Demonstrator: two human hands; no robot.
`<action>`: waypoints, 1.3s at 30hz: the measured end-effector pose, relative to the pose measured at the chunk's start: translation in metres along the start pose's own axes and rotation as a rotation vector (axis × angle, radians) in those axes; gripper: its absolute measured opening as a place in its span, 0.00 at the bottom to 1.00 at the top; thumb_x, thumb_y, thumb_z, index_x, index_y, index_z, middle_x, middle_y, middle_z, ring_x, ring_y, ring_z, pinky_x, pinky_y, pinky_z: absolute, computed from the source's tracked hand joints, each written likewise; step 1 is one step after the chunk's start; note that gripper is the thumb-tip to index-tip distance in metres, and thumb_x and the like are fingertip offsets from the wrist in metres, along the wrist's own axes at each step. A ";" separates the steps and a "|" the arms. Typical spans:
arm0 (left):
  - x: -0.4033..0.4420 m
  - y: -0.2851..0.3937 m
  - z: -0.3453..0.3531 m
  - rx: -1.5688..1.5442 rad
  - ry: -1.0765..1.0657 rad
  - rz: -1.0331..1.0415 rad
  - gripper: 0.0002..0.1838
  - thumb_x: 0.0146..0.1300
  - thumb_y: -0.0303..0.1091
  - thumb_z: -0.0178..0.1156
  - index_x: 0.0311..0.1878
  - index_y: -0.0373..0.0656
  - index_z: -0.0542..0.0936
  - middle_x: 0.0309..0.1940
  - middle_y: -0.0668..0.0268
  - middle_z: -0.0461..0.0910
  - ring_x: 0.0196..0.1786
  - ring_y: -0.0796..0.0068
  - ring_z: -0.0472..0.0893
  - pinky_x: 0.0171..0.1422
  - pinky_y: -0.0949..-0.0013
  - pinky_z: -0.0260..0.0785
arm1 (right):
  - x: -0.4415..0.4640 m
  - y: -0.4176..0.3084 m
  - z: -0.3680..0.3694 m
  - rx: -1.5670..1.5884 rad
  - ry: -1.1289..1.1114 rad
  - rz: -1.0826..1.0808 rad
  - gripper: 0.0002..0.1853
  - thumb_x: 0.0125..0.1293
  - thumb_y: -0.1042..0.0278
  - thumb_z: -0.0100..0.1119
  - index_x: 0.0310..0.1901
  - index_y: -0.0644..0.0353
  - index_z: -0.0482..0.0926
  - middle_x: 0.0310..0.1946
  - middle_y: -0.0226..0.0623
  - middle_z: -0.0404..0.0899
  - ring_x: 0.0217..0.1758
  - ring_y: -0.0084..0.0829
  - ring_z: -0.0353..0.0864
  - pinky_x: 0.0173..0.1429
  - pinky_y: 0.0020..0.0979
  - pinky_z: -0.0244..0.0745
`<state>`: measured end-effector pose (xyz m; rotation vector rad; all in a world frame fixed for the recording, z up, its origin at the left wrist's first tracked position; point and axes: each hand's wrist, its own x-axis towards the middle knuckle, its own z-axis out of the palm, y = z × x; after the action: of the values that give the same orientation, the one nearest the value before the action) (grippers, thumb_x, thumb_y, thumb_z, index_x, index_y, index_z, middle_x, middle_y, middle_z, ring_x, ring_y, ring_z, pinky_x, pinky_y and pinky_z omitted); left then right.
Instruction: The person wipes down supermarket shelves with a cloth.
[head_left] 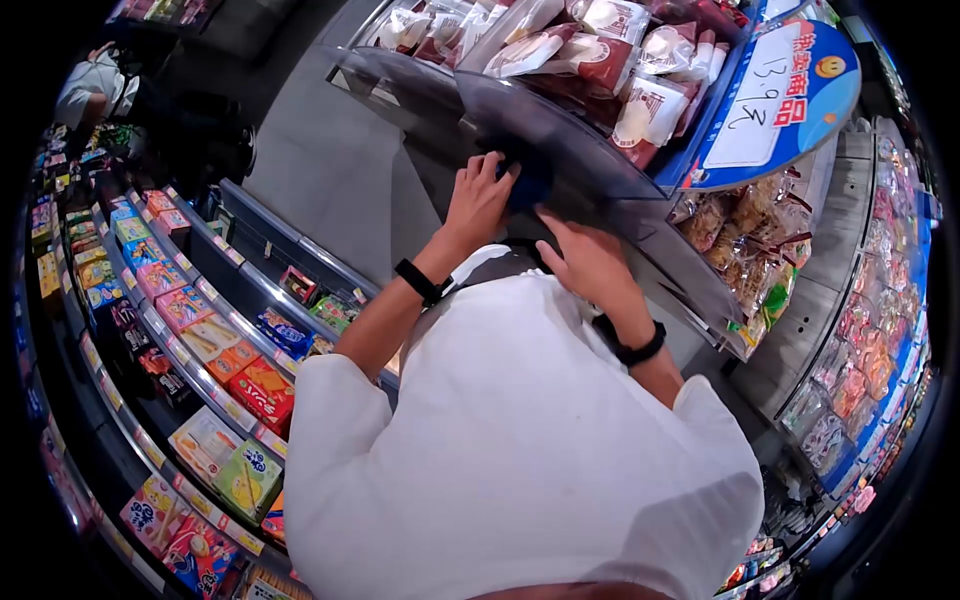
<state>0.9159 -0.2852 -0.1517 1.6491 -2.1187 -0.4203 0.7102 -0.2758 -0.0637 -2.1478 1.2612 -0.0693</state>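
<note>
My left hand (482,200) is in front of my body, its fingers curled against a dark blue, soft-looking thing (530,187); its kind is hard to make out in the shadow. My right hand (588,258) is just to the right and lower, index finger stretched out and thumb apart, its fingertip close to the lower edge of the dark blue thing. I see nothing held in it. Both wrists wear black bands. Above the hands stands a clear-walled bin (560,135) with red and white wrapped snack packets (645,110).
A round blue price sign (770,105) juts out at the bin's right corner. Bagged snacks (750,240) sit beneath it. Curved shelves of boxed snacks (185,310) run along the left. Packets hang on a rack (860,350) at right. Another person (90,90) is at far left.
</note>
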 end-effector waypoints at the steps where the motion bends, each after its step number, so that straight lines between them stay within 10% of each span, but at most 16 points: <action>1: 0.000 0.002 -0.001 0.096 0.026 -0.025 0.35 0.45 0.26 0.67 0.62 0.44 0.75 0.58 0.55 0.70 0.60 0.52 0.71 0.57 0.55 0.68 | 0.007 0.020 0.016 -0.073 -0.055 -0.062 0.28 0.67 0.59 0.58 0.68 0.55 0.70 0.45 0.52 0.83 0.49 0.46 0.83 0.55 0.45 0.77; 4: -0.001 -0.008 0.000 0.212 0.094 -0.088 0.35 0.47 0.26 0.63 0.65 0.44 0.73 0.59 0.56 0.70 0.59 0.52 0.71 0.58 0.53 0.66 | 0.051 0.027 0.024 0.008 -0.409 0.097 0.32 0.67 0.57 0.57 0.73 0.48 0.65 0.54 0.57 0.80 0.56 0.52 0.80 0.63 0.48 0.73; 6: 0.002 -0.018 -0.008 0.265 0.102 -0.212 0.36 0.47 0.26 0.63 0.65 0.43 0.73 0.58 0.56 0.71 0.58 0.51 0.71 0.57 0.53 0.67 | 0.069 0.041 0.057 -0.145 0.308 -0.405 0.32 0.68 0.55 0.58 0.73 0.47 0.66 0.51 0.54 0.81 0.52 0.52 0.82 0.61 0.45 0.74; 7: 0.004 -0.025 -0.009 0.289 0.137 -0.223 0.36 0.47 0.26 0.63 0.66 0.40 0.72 0.58 0.56 0.71 0.56 0.52 0.73 0.55 0.53 0.68 | 0.075 0.040 0.060 0.006 -0.001 -0.182 0.32 0.68 0.54 0.58 0.73 0.49 0.67 0.56 0.56 0.78 0.55 0.52 0.80 0.63 0.45 0.72; 12: 0.014 -0.021 -0.007 0.273 0.116 -0.235 0.36 0.48 0.26 0.62 0.66 0.33 0.71 0.55 0.53 0.73 0.53 0.51 0.75 0.52 0.54 0.70 | 0.124 0.078 0.145 -0.029 -0.089 -0.138 0.40 0.59 0.56 0.64 0.73 0.53 0.62 0.60 0.61 0.74 0.64 0.59 0.72 0.71 0.46 0.67; 18: 0.010 0.031 0.017 -0.029 0.026 -0.010 0.20 0.46 0.24 0.62 0.46 0.32 0.76 0.44 0.49 0.74 0.46 0.47 0.77 0.47 0.54 0.73 | 0.103 0.120 0.199 0.320 0.097 -0.268 0.35 0.64 0.57 0.60 0.72 0.55 0.63 0.64 0.58 0.71 0.66 0.55 0.71 0.71 0.45 0.66; 30: 0.005 0.039 0.009 0.019 -0.135 0.044 0.31 0.46 0.31 0.63 0.59 0.45 0.80 0.53 0.61 0.78 0.50 0.55 0.78 0.51 0.53 0.71 | 0.031 0.175 0.190 0.189 0.516 -0.321 0.23 0.76 0.65 0.48 0.70 0.59 0.68 0.69 0.53 0.68 0.72 0.48 0.68 0.74 0.43 0.64; 34: 0.008 0.003 -0.013 0.122 -0.098 -0.109 0.28 0.50 0.33 0.63 0.59 0.47 0.81 0.50 0.60 0.79 0.51 0.56 0.79 0.50 0.52 0.72 | 0.024 0.146 0.164 0.473 -0.098 0.240 0.19 0.78 0.64 0.46 0.65 0.59 0.74 0.59 0.51 0.78 0.65 0.46 0.76 0.70 0.37 0.68; 37: 0.014 -0.022 -0.011 0.131 0.065 -0.217 0.27 0.52 0.33 0.62 0.59 0.46 0.81 0.48 0.59 0.79 0.50 0.55 0.79 0.52 0.52 0.72 | 0.035 0.128 0.175 0.323 0.037 0.067 0.19 0.79 0.63 0.47 0.65 0.58 0.75 0.59 0.41 0.79 0.62 0.35 0.77 0.70 0.34 0.68; 39: 0.017 -0.025 -0.008 0.107 0.170 -0.204 0.24 0.53 0.31 0.60 0.57 0.44 0.81 0.46 0.59 0.79 0.50 0.52 0.79 0.53 0.52 0.73 | 0.039 0.124 0.182 0.797 0.169 -0.057 0.15 0.77 0.65 0.47 0.57 0.60 0.78 0.52 0.46 0.81 0.52 0.43 0.79 0.61 0.38 0.72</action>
<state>0.9369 -0.3077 -0.1544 1.8990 -1.8866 -0.2213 0.6994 -0.2583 -0.2870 -1.4960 1.0182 -0.6718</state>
